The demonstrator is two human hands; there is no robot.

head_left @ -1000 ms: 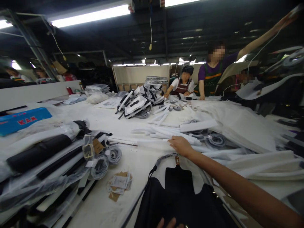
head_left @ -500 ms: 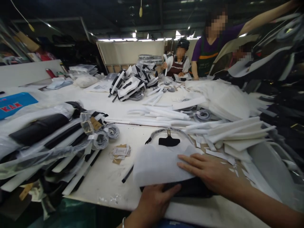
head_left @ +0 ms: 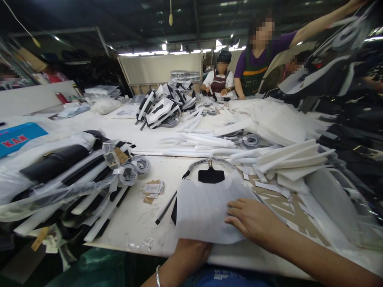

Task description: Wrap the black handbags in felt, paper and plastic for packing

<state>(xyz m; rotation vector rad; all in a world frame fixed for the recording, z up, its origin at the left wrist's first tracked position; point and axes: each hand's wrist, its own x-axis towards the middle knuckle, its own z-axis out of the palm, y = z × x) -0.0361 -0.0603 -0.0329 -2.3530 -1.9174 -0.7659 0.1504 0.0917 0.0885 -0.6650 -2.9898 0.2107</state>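
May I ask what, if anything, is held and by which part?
The right hand lies on the white sheet near its right edge, the left hand partly beneath; grip unclear.

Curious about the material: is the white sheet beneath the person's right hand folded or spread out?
Spread out: the white sheet lies broad over the black bag, with the right hand resting near its side edge.

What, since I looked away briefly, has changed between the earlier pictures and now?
The right hand has come back toward the body from the white strips and rests on a white sheet, which now covers most of the black bag. The left hand has gone partly beneath the sheet. The paper tags and blue package stayed put.
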